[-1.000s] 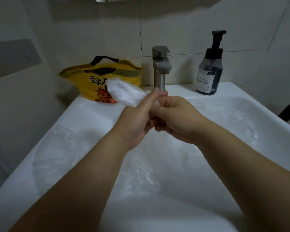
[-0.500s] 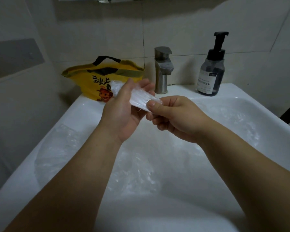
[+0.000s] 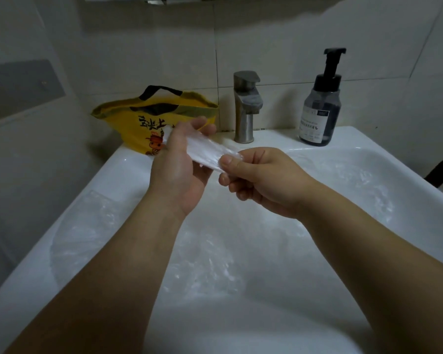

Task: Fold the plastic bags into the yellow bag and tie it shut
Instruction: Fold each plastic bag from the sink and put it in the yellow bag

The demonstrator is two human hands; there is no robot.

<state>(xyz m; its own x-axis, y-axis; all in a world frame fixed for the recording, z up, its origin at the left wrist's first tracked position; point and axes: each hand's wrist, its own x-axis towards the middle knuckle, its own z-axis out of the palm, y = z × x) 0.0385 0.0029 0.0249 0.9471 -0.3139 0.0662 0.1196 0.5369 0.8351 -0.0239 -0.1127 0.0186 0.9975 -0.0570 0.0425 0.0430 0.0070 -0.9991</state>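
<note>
A yellow bag (image 3: 141, 116) with a black handle and a cartoon print stands open on the sink's back left corner. Above the basin I hold a folded strip of clear plastic bag (image 3: 210, 153) between both hands. My left hand (image 3: 179, 169) cups its far end, palm up, fingers curled around it just in front of the yellow bag. My right hand (image 3: 256, 177) pinches the near end between thumb and forefinger. More clear plastic bags (image 3: 205, 264) lie crumpled in the basin below my forearms.
The white sink (image 3: 348, 141) fills most of the view. A steel tap (image 3: 246, 106) stands at the back centre, a dark pump bottle (image 3: 321, 108) at the back right. A clear bag (image 3: 87, 233) drapes over the left rim. Tiled walls close in behind and left.
My hands have drawn apart, stretching the folded clear bag into a longer strip. The left hand opened from a tight wrap and turned palm up; the right slid to the near end.
</note>
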